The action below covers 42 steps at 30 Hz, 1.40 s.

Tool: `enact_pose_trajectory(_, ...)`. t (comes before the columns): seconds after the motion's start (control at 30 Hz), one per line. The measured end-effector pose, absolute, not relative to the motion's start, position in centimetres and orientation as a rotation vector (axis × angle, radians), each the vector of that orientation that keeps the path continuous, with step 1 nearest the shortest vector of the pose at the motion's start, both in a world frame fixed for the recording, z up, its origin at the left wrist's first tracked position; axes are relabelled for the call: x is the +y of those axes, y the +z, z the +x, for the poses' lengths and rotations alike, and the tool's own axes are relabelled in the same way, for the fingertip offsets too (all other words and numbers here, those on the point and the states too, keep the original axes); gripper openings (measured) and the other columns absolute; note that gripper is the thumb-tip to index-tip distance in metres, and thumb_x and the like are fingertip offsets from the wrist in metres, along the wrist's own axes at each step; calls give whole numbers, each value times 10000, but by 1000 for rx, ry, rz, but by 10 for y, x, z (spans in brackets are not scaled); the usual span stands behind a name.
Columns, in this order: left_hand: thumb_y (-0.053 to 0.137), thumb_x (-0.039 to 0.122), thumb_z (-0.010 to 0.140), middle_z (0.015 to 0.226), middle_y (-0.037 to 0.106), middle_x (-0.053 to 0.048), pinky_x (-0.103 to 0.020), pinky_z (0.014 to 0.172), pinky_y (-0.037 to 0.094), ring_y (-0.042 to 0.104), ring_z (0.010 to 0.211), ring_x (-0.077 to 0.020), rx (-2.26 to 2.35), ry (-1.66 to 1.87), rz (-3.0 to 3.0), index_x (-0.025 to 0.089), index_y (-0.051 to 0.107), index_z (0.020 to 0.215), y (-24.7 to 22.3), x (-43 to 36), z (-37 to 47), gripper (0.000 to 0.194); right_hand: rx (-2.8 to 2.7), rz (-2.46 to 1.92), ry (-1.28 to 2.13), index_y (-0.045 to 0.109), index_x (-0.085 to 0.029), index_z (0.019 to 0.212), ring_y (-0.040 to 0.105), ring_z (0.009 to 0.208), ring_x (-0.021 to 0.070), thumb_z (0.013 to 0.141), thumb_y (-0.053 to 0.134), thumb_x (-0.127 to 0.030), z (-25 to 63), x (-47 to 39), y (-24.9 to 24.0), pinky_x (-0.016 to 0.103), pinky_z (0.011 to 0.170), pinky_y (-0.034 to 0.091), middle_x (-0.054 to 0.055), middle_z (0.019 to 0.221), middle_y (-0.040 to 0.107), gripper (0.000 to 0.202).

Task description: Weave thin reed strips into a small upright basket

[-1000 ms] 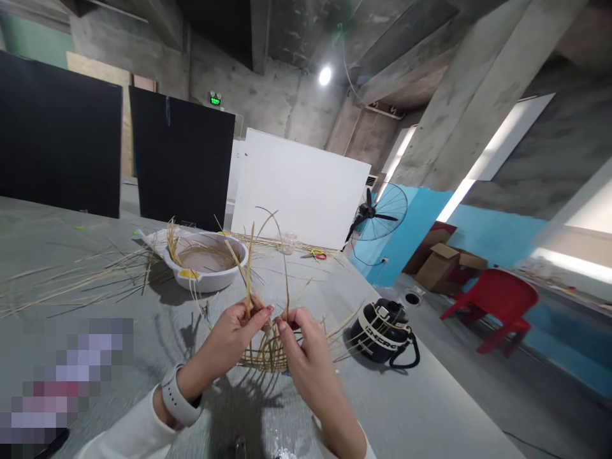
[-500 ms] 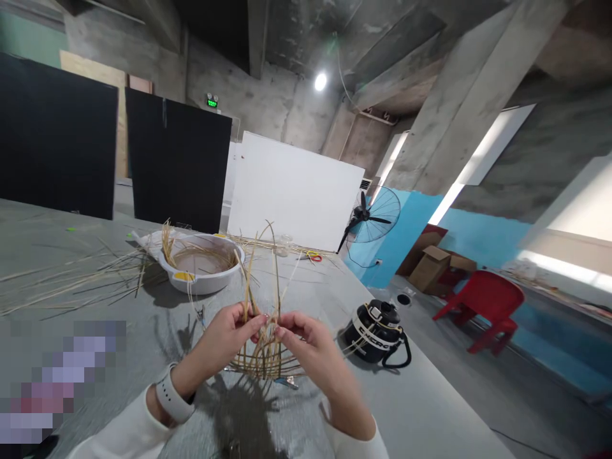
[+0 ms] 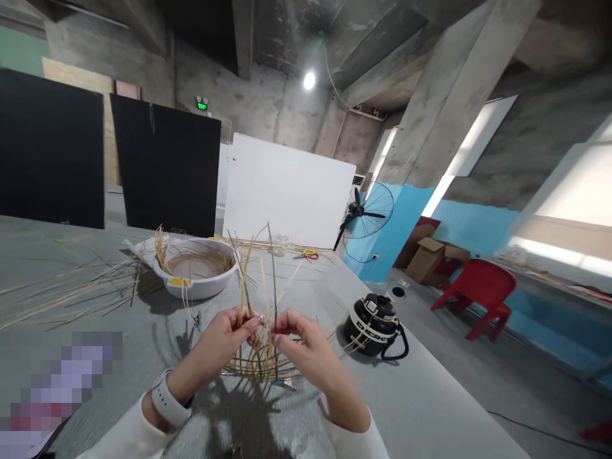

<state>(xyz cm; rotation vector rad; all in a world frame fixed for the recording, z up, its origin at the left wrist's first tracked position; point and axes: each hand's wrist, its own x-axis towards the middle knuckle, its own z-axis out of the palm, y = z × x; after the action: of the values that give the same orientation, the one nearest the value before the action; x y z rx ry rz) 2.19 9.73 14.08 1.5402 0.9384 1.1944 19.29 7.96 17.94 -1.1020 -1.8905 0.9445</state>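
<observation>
A partly woven basket [image 3: 261,370] of thin tan strips sits on the table in front of me, with several long strips standing up from it. My left hand [image 3: 229,331], with a white watch on its wrist, pinches strips at the basket's upper left between thumb and fingers. On the other side my right hand [image 3: 299,344] has thumb and forefinger closed around a strip near an upright. The fingertips of both hands are close together above the woven base. Some of the weave behind my fingers is hidden. A metal clip [image 3: 285,384] shows at the basket's near edge.
A white basin [image 3: 201,288] holding coiled strips stands at the left, beside loose strips [image 3: 95,280] spread on the table. To the right is a black jug [image 3: 370,325] with a handle. Scissors [image 3: 310,254] lie farther back, near a clear jar [image 3: 281,244].
My right fingers have shifted slightly on the strips, and the upright strips lean differently. The whole view has swung a little, moving the surroundings left.
</observation>
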Motion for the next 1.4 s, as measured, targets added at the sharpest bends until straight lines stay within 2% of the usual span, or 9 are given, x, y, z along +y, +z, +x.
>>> enact_pose_trajectory(0.27,607,422,746,649,534,20,-245,652,401,474,634,-127,881,1091,1372,152,601,721,142,97,22,271,-1938,-1085,850,511,-171,706,448,639,116,809,530,-220,194,81,172,222,586,347,-25,661,505,116)
enact_pose_trajectory(0.53,583,412,793,761,578,-3,-265,779,406,518,781,-159,832,1317,1406,170,592,787,135,97,32,242,-1825,-1218,578,515,-177,719,502,622,130,836,470,-198,186,84,163,233,594,357,-5,657,576,127)
enact_pose_trajectory(0.73,590,389,792,815,604,-28,-275,818,400,544,846,-184,852,1399,1535,170,627,785,130,97,32,221,-1829,-1257,559,525,-176,734,495,602,126,838,467,-204,186,82,164,228,567,349,-6,644,572,123)
enact_pose_trajectory(1.0,691,411,698,642,542,34,-233,639,388,479,632,-119,820,1264,1338,163,566,670,141,97,25,279,-1905,-1111,666,527,-170,703,462,635,120,825,489,-204,189,76,174,223,580,351,-18,649,518,132)
enact_pose_trajectory(1.2,743,371,663,556,441,96,-208,609,351,425,552,-86,757,1206,1244,188,570,935,138,98,24,371,-1941,-1093,777,537,-166,690,459,629,118,798,498,-194,190,75,176,225,583,351,-17,641,516,118)
enact_pose_trajectory(1.4,718,350,693,680,539,43,-220,697,383,480,688,-107,745,1264,1255,160,578,731,146,95,24,239,-1850,-1133,776,524,-162,670,457,607,110,788,504,-204,186,78,172,216,561,350,-27,617,503,127)
